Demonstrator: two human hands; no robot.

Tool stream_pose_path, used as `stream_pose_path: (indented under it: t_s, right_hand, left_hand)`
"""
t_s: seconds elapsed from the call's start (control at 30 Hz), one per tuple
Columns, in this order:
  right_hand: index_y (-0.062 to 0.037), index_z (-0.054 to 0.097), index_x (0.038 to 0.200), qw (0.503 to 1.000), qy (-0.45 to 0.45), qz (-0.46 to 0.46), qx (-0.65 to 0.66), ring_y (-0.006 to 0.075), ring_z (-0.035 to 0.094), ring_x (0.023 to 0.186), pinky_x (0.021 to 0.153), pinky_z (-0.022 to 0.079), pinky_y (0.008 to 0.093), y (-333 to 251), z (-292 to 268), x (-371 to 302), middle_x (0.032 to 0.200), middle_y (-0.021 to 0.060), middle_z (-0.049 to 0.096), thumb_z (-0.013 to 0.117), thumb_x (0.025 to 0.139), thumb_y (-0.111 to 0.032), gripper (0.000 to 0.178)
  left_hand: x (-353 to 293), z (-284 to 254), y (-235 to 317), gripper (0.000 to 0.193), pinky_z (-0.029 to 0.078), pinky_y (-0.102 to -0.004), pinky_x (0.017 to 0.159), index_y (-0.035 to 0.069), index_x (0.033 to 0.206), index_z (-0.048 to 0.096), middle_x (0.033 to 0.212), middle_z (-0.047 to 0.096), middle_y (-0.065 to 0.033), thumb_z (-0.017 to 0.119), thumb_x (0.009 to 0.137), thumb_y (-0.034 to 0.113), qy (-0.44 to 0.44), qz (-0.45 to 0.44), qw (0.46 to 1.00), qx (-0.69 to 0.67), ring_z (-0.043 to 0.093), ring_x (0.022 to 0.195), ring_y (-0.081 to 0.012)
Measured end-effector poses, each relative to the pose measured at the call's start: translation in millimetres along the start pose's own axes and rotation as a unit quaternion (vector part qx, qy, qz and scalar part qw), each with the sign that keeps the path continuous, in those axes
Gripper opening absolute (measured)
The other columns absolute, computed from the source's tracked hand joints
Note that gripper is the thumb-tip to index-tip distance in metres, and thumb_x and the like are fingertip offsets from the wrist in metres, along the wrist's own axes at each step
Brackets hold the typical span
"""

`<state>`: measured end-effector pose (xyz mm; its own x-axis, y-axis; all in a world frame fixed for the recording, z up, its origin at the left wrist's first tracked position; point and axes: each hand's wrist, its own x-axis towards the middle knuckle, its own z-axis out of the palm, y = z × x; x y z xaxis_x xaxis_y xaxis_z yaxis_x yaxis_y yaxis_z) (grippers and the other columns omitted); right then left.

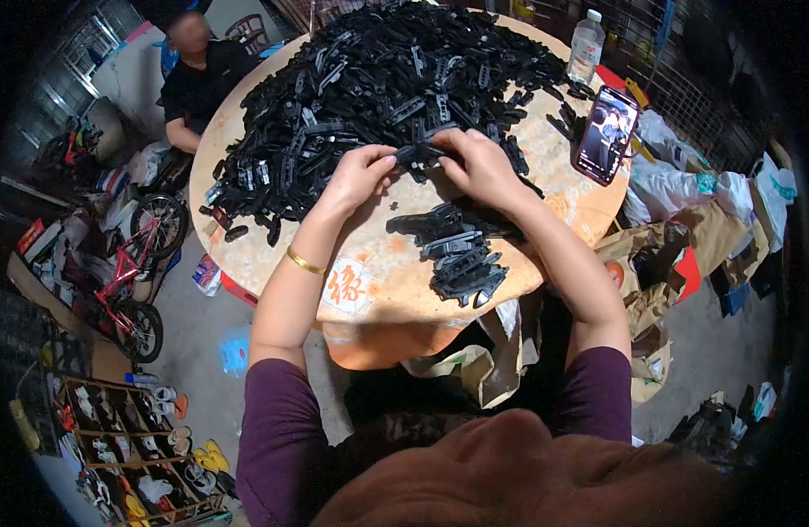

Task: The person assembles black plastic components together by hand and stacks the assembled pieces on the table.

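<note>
Between my two hands, at the near edge of a large heap, is a small, long black plastic part [413,157]. My left hand [361,179] pinches its left side with thumb and fingers. On the other side, my right hand [480,167] is closed with bent fingers at the part's right end; my fingers partly hide it. The heap of similar black plastic parts [378,75] covers the far side of the round table [290,259]. Closer to me, below my right hand, a smaller group of black parts [466,263] lies roughly in rows.
A phone [606,136] with a lit screen and a clear bottle [585,51] stand at the table's right. Another person [202,70] sits at the far left. Paper bags [677,246] crowd the right side; a red bicycle [137,263] and a shoe rack [115,435] are left.
</note>
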<state>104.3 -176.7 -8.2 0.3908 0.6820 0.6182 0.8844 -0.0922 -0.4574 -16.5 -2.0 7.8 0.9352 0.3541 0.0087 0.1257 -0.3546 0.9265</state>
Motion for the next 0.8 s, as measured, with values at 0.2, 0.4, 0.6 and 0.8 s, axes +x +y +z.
stream_pose_path:
  t_s: [0.2, 0.4, 0.6, 0.8]
  right_hand:
    - [-0.0073, 0.06, 0.107, 0.99, -0.038, -0.115, 0.073, 0.0254, 0.056, 0.077, 0.069, 0.046, 0.034, -7.9, 5.1, -0.8, 0.086, 0.0124, 0.062, 0.06, 0.082, -0.012, 0.026]
    - [-0.01, 0.062, 0.106, 0.994, -0.062, -0.089, -0.002, 0.028, 0.057, 0.073, 0.067, 0.046, 0.0365, -6.0, 1.6, -2.4, 0.077, 0.0116, 0.062, 0.061, 0.081, -0.018, 0.026]
    - [-0.0076, 0.064, 0.1, 0.993, -0.037, -0.108, -0.025, 0.0285, 0.057, 0.073, 0.066, 0.046, 0.0374, -5.9, 6.4, -3.9, 0.076, 0.0111, 0.061, 0.062, 0.079, -0.02, 0.025]
    - [-0.0033, 0.062, 0.096, 0.992, 0.02, -0.122, -0.012, 0.0276, 0.057, 0.079, 0.066, 0.046, 0.0352, -10.7, 2.5, -2.3, 0.088, 0.0122, 0.062, 0.068, 0.075, -0.022, 0.029]
  left_hand:
    - [-0.4, 17.7, -8.7, 0.023, 0.042, -0.016, 0.047, -0.001, 0.108, 0.056, 0.07, 0.059, -0.0028, 0.05, 0.091, 0.014, -0.057, -0.022, 0.977, -0.204, 0.052, 0.051, -0.0058]
    - [-1.9, 21.3, -4.9, 0.033, 0.046, -0.0188, 0.048, 0.0, 0.102, 0.055, 0.07, 0.059, -0.0048, 0.044, 0.094, 0.03, -0.088, -0.062, 0.935, -0.338, 0.056, 0.054, -0.0092]
    - [-3.9, 20.3, -9.5, 0.026, 0.045, -0.0192, 0.047, 0.0, 0.108, 0.058, 0.074, 0.06, -0.0022, 0.056, 0.087, 0.015, -0.09, 0.018, 0.978, -0.187, 0.056, 0.06, -0.0067]
    - [-9.0, 20.0, -0.2, 0.034, 0.047, -0.0192, 0.057, -0.002, 0.117, 0.053, 0.083, 0.061, -0.0036, 0.057, 0.085, 0.009, -0.037, 0.111, 0.99, -0.075, 0.055, 0.064, -0.0067]
